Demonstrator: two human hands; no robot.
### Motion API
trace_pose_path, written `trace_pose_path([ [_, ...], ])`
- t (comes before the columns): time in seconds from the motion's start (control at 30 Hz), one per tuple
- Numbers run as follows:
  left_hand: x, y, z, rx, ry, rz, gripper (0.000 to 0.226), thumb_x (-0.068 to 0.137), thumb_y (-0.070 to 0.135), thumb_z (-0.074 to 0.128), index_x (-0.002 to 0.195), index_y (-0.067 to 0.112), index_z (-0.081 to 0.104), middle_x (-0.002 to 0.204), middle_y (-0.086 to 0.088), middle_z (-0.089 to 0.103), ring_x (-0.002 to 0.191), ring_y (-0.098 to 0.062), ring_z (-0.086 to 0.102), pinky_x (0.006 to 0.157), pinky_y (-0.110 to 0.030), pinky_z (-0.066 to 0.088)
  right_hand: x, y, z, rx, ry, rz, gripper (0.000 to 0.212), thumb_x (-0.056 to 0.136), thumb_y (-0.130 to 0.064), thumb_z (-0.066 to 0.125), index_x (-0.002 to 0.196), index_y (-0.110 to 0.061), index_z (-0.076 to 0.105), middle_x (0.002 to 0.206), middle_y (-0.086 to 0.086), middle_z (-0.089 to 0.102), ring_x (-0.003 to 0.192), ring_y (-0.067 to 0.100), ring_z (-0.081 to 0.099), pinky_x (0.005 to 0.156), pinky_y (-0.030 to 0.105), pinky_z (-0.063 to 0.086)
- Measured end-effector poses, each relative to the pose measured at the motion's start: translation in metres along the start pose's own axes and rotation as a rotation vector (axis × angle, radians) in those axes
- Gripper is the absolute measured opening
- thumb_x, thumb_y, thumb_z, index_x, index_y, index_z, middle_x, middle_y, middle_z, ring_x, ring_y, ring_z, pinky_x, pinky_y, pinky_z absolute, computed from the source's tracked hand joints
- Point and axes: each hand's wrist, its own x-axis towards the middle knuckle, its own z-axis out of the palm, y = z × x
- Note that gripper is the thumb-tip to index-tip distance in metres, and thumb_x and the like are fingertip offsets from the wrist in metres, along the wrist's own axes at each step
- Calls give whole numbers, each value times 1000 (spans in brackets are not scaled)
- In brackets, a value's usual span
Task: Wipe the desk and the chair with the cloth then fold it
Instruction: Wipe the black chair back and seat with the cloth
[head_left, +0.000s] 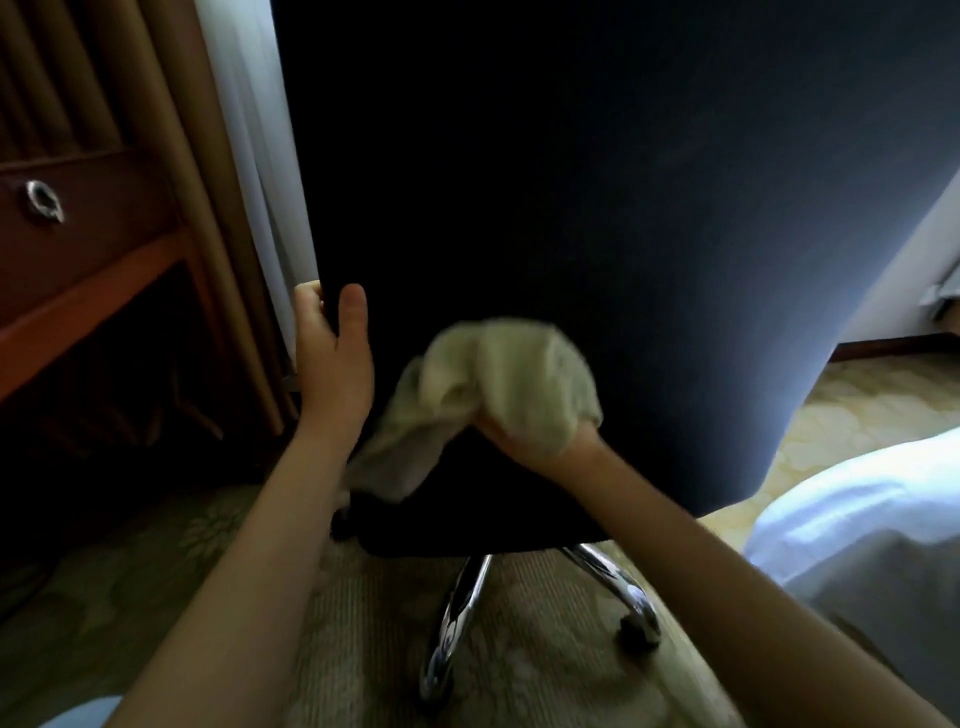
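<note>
The chair (623, 208) stands with its dark backrest facing the camera, filling the upper centre of the view. The left hand (332, 358) grips the lower left edge of the backrest: the thumb lies on the rear face and the fingers (309, 296) curl round the edge. The right hand (524, 436) holds the cloth (509, 374) bunched in its grasp, the fingers closed into the fabric and mostly hidden by it. The cloth is pale and blurred. It sits against the lower middle of the backrest, and a loose tail hangs down to the left, toward the left forearm.

Below the seat, the chrome base (457, 613) and one caster (639, 631) rest on the patterned carpet (156, 571). The desk (78, 291) stands at the left edge of the view, with a ring pull (45, 201) on its drawer front. White bedding (857, 525) occupies the lower right.
</note>
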Motion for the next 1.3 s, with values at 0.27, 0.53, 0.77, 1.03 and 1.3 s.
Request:
trace_pose_path([
  [0.27, 7, -7, -1, -42, 25, -8, 16, 102, 25, 34, 88, 29, 41, 81, 7, 46, 63, 9, 47, 60, -13, 37, 28, -44, -44, 53, 433, -395, 33, 103, -30, 26, 100, -12, 53, 76, 17, 69, 76, 18, 58, 74, 32, 46],
  [0.53, 13, -12, -8, 69, 76, -46, 15, 101, 27, 37, 100, 13, 42, 79, 8, 47, 62, 13, 48, 58, -10, 37, 8, -5, -56, -390, -49, -314, 54, 100, -47, 16, 131, -19, 50, 129, 16, 55, 116, 20, 54, 93, 20, 42],
  [0.77, 23, -11, -17, 46, 52, -112, 22, 101, 29, 37, 104, 9, 47, 88, 2, 46, 70, -4, 47, 56, -5, 38, 32, 10, -163, -238, 342, -221, 38, 102, -39, 20, 100, -16, 50, 77, 16, 68, 67, 29, 66, 74, 32, 44],
  [1.03, 20, 53, 16, 239, 395, 163, 45, 97, 18, 46, 136, -4, 37, 137, -24, 38, 126, -33, 39, 106, -35, 28, 37, 22, -213, -154, 726, 125, 61, 91, -41, 28, 145, -13, 33, 135, 24, 47, 119, 40, 48, 97, 43, 40],
  [1.3, 74, 130, 71, 525, 366, 587, 50, 99, 31, 36, 145, 12, 33, 152, -19, 24, 141, -32, 23, 115, -40, 12, 31, 25, -210, -54, 678, 184, 62, 91, -48, 28, 147, -22, 26, 137, 15, 46, 115, 30, 51, 80, 32, 42],
])
